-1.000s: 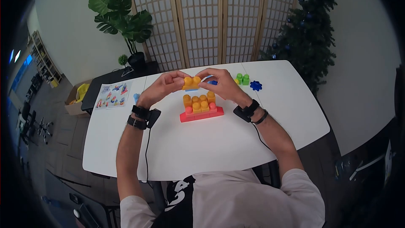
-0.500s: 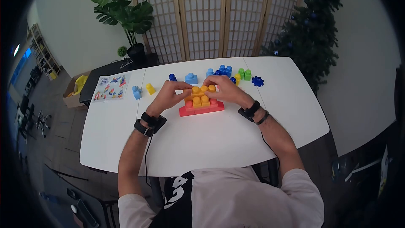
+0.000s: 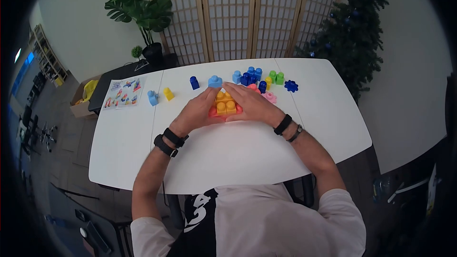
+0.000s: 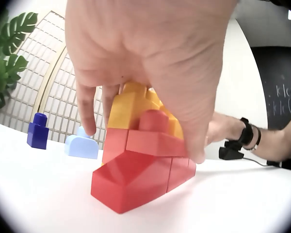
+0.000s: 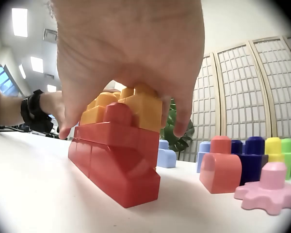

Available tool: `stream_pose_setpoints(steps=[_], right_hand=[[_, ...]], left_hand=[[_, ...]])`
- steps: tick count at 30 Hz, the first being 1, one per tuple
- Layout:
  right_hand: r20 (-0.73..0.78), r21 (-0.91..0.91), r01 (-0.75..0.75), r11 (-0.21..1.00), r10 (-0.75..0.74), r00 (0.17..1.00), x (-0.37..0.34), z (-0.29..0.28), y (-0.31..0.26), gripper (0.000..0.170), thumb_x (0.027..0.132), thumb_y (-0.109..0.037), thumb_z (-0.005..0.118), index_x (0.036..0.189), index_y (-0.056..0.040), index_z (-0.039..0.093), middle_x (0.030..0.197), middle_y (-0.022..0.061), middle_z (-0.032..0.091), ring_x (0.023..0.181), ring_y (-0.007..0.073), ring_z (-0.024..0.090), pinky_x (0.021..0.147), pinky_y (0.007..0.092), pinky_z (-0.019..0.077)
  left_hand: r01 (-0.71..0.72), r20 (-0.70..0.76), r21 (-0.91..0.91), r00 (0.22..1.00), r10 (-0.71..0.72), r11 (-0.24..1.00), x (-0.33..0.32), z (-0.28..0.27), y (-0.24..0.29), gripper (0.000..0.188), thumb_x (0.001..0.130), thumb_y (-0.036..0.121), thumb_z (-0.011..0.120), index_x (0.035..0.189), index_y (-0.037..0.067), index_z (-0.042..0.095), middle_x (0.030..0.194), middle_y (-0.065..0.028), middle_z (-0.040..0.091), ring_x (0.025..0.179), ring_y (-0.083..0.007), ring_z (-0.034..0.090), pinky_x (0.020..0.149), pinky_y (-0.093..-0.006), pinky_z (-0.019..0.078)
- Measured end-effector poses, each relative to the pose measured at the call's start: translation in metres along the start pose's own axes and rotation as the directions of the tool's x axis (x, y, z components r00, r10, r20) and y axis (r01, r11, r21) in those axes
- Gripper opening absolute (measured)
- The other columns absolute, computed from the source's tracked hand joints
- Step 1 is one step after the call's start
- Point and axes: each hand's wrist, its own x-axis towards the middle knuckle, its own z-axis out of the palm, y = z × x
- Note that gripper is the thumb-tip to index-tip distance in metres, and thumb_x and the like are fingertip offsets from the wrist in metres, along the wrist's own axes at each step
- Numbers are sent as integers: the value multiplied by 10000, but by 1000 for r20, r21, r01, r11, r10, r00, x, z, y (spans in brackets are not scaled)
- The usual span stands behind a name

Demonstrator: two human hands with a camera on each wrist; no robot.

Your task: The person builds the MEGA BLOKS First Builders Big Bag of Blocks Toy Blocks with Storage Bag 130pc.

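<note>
A stack of toy building blocks stands on the white table, orange blocks [image 3: 226, 108] on top of a red base [image 4: 136, 182]. My left hand [image 3: 196, 113] grips its left end, thumb along the near side and fingers reaching behind. At the other end my right hand [image 3: 256, 106] holds it likewise, its thumb in front and fingertips at the back in the right wrist view. Both palms arch over the stack and hide parts of the upper orange blocks. A red block with one stud [image 5: 119, 114] shows under the right palm.
Behind the stack stand a light blue block [image 3: 215, 81] and a dark blue block [image 3: 194, 83]. Further right are green blocks [image 3: 276, 77], a pink gear-shaped piece [image 5: 271, 190] and a blue gear [image 3: 291, 85]. A yellow block [image 3: 168, 93] and a printed sheet [image 3: 123, 93] lie left.
Both hands held an orange block in the air beyond the stack, then set it on top. Now they have come down around the stack's two ends.
</note>
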Motion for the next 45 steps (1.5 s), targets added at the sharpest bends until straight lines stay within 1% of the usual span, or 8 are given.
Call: stream_pose_setpoints(steps=[6,13,19,27,38,41,43,45], right_hand=[[65,-62,-34,997,38,997,4,1,0,982,832,-379,917,1575,22,415,1548,214,541,1408,376,552,1180,440,481],[60,-51,-50,997,53,997,4,3,-1,942,828,-366,920,1557,-8,443,1329,174,607,1279,358,613,1065,447,533],[28,-61,-37,997,39,999,4,6,-3,920,786,-304,942,1499,27,465,1269,159,584,1201,357,619,1004,453,560],[59,-59,-85,995,88,994,5,7,-4,878,822,-323,920,1495,16,472,1294,174,571,1258,353,596,1042,437,538],[38,-16,-86,996,86,996,10,3,-3,902,817,-343,931,1519,-17,468,1314,170,570,1278,353,590,1049,429,535],[108,152,-104,983,88,990,10,-10,0,842,889,-342,883,1553,-44,460,1346,164,583,1288,346,596,1065,415,528],[52,300,-180,937,173,984,13,-18,10,675,991,-306,783,1544,-44,498,1339,162,608,1283,345,606,1083,406,516],[11,302,-250,920,259,966,14,-40,24,553,1029,-261,722,1499,-32,543,1324,169,623,1282,342,610,1084,407,514]], left_hand=[[38,-21,109,999,-36,993,3,6,5,840,818,298,947,1423,-7,450,1341,-181,603,1196,-385,663,973,-447,607],[30,-20,102,999,-28,994,4,6,5,865,800,264,950,1434,-15,433,1338,-189,607,1196,-395,661,974,-451,606],[14,-20,71,1000,-13,997,7,5,2,828,788,245,954,1389,-20,450,1290,-206,633,1153,-413,676,953,-459,605],[38,-27,37,999,-37,999,13,6,-3,769,734,280,990,1268,-20,526,1194,-224,674,1070,-430,701,908,-467,600],[75,-28,32,997,-74,997,15,4,-2,861,689,297,1017,1325,-12,526,1230,-209,672,1103,-408,696,930,-451,599],[81,12,20,997,-81,997,15,2,-7,909,687,319,1022,1369,-7,518,1265,-211,672,1128,-407,693,953,-456,593],[85,47,3,995,-85,996,15,-1,-11,946,689,336,1024,1406,-4,510,1293,-214,672,1146,-407,691,968,-459,588],[90,84,-5,992,-89,996,12,-6,-9,1022,741,448,991,1509,9,480,1349,-225,672,1184,-400,689,1005,-452,574]])
